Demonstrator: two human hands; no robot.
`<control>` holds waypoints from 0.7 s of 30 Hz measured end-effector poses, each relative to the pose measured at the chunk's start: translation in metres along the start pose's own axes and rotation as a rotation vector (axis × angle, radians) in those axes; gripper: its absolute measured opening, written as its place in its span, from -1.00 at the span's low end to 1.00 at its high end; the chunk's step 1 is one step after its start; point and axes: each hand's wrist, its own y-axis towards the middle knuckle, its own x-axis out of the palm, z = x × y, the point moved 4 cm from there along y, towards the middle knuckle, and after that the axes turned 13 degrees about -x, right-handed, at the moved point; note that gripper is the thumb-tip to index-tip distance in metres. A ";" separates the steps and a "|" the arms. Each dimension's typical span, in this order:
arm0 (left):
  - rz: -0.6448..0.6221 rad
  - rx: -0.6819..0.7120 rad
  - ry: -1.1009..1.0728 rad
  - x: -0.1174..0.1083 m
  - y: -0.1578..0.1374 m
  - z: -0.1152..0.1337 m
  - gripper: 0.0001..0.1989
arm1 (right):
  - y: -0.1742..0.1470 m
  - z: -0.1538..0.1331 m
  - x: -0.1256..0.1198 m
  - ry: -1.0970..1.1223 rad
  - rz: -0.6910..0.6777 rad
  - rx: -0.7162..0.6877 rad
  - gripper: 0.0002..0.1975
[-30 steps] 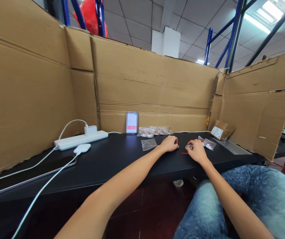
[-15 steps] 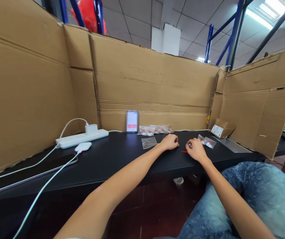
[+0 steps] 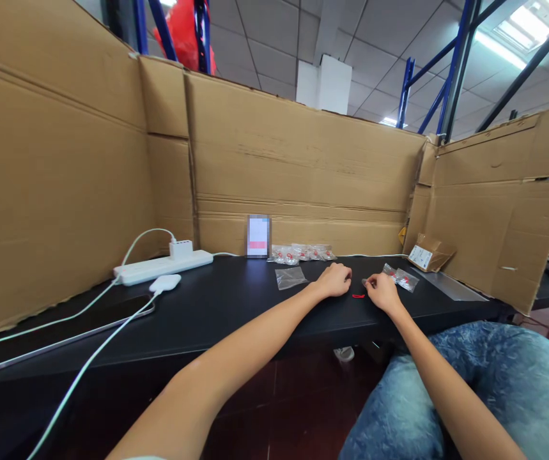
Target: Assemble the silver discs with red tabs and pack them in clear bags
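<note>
My right hand (image 3: 381,291) is closed in a pinch at the front middle of the black table, around a small, shiny greyish thing that mostly hides behind the fingertips. Just below those fingertips lies a short red cord (image 3: 358,296); whether it is attached to the shiny thing I cannot tell. My left hand (image 3: 335,280) rests on the table a little to the left, fingers curled and turned away, so anything in them is hidden. A flat clear plastic bag (image 3: 290,278) lies beside the left wrist. Filled clear bags with red bits (image 3: 404,279) lie beyond the right hand.
A row of filled small bags (image 3: 301,253) lies along the back cardboard wall (image 3: 303,166), next to an upright screen (image 3: 258,236). On the left are a power strip (image 3: 163,267), cables and a dark tablet (image 3: 68,332). An opened small carton (image 3: 431,253) stands at the right.
The right-hand fingers have shifted over the shiny thing, which shows less now. The red cord looks flatter and narrower. Both hands stay close together; the view has tilted slightly.
</note>
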 end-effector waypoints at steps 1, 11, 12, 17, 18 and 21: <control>0.010 0.012 0.002 0.001 -0.001 0.002 -0.77 | 0.000 0.003 0.001 0.028 -0.005 0.025 -0.84; 0.025 0.187 -0.012 0.013 -0.002 0.013 -0.68 | 0.002 0.005 0.001 0.164 -0.045 0.013 -0.90; 0.030 0.181 -0.009 0.014 -0.002 0.013 -0.68 | 0.002 0.004 0.001 0.181 -0.052 0.009 -0.90; 0.011 0.155 -0.009 0.013 0.000 0.013 -0.73 | 0.000 -0.004 0.002 0.259 -0.104 -0.029 -0.89; 0.003 0.150 -0.008 0.012 0.001 0.013 -0.75 | 0.000 -0.006 0.001 0.269 -0.110 -0.041 -0.90; 0.003 0.130 0.001 0.011 0.002 0.014 -0.80 | 0.000 -0.009 -0.001 0.224 -0.092 -0.075 -0.89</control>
